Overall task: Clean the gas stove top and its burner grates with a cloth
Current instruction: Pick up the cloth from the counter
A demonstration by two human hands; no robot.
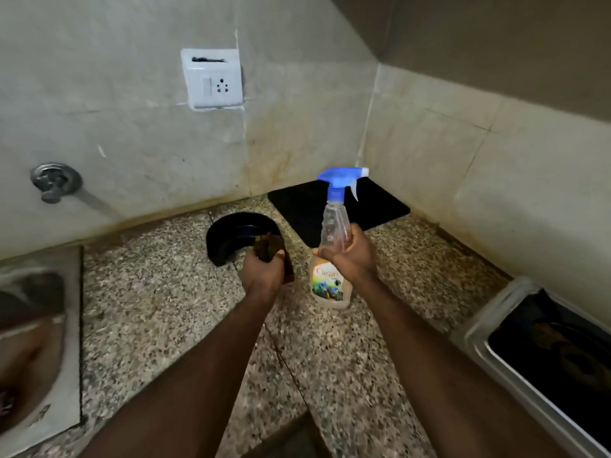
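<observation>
Brown cloth (268, 248), bunched in curled fingers of left hand (263, 274); spray bottle (331, 219), right hand (351, 257) fingers wrapped mid-body; smooth plastic may slip.

Two hands are working: one left hand (263, 276) and one right hand (352, 259). The right is gripping one spray bottle (334, 223), and the left is holding one brown cloth (269, 246). One black curved dish (231, 234) is lying just beyond the left hand, and one black mat (373, 206) beyond the right. One stove top (562, 358) is showing right of the right hand and one sink (36, 325) left of the left hand. One socket plate (213, 79) and one tap valve (54, 181) are sitting on the wall beyond.
</observation>
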